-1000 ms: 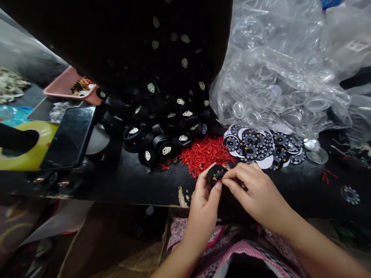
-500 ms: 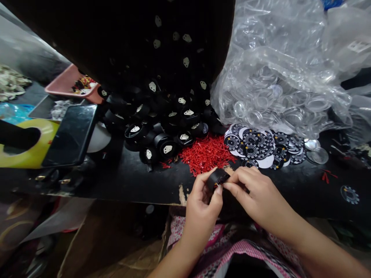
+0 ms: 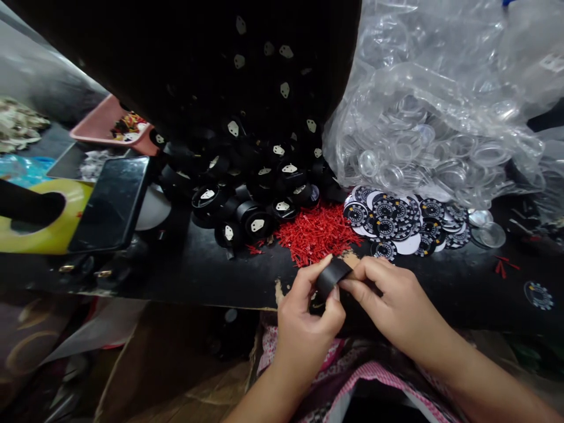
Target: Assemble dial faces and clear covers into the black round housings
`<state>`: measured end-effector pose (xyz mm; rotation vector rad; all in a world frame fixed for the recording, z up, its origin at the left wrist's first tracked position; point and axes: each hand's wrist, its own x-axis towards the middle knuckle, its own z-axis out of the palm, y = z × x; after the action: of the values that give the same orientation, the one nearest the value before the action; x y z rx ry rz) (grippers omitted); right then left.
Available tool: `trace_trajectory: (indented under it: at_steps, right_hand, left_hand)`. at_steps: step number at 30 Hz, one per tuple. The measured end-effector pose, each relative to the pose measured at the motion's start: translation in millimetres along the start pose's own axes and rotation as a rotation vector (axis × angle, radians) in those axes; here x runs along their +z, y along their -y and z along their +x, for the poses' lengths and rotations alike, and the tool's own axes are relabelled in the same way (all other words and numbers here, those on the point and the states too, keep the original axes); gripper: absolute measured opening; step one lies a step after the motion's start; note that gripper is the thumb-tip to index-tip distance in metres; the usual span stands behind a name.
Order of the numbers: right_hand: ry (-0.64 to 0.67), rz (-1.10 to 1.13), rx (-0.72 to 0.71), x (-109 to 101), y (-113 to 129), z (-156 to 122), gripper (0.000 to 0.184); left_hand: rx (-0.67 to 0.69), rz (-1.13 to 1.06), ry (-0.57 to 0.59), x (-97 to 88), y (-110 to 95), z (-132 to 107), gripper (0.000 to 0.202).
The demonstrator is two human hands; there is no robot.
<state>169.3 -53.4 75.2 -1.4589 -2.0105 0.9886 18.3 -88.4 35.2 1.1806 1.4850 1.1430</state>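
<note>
On the near side of the red pile [image 3: 318,236], the left hand [image 3: 308,314] clasps a black case [image 3: 331,277] while the right hand [image 3: 399,296] meets its edge, its pinch unclear, apparently mid-adjustment, the next move calling for a steady case

black worktop [image 3: 198,273] (front edge [image 3: 247,306] chipped), deep shadow underneath

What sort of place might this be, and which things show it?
Probably a small-parts assembly workshop: red slivers, printed dials and black round cases all lie heaped in bulk.
</note>
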Motion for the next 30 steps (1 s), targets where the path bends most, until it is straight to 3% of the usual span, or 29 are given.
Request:
trace_trajectory:
  at_steps: [4,7,9,13,16,20,24,26,28,30]
  right_hand:
    - [0.025,-0.039,0.009,-4,-1,4,0.029]
    - [-0.003,-0.111,-0.122,-6,-4,6,0.015]
    - [-0.026,-0.187,-0.238,-5,-8,9,0.007]
    - [-0.065,-0.399,-0.378,0,-13,16,0.016]
    - [-0.102,-0.444,-0.409,5,-11,19,0.02]
    - [-0.114,-0.385,-0.227,6,-3,20,0.014]
    - [0.035,-0.198,-0.071,-17,-10,33,0.01]
    - [-0.073,-0.213,-0.016,-38,-23,49,0.012]
    - [-0.348,-0.467,0.14,-59,-40,66,0.023]
    - [-0.406,-0.64,0.188,-74,-57,81,0.029]
  left_hand:
    - [-0.166,-0.155,0.089,1.7,-1,4,0.03]
    - [-0.38,-0.464,0.133,4.8,-6,9,0.033]
    - [-0.448,-0.573,0.123,5.0,-7,10,0.038]
    - [-0.468,-0.536,0.159,2.8,-3,10,0.042]
    - [-0.547,-0.538,0.123,6.6,2,9,0.036]
    - [-0.594,-0.72,0.075,15.9,6,9,0.035]
    - [-0.55,-0.674,0.096,14.8,10,18,0.036]
    - [-0.548,-0.711,0.07,14.5,12,23,0.037]
    - [-0.552,-0.772,0.034,17.3,12,24,0.04]
    - [-0.56,-0.764,0.025,21.9,10,21,0.043]
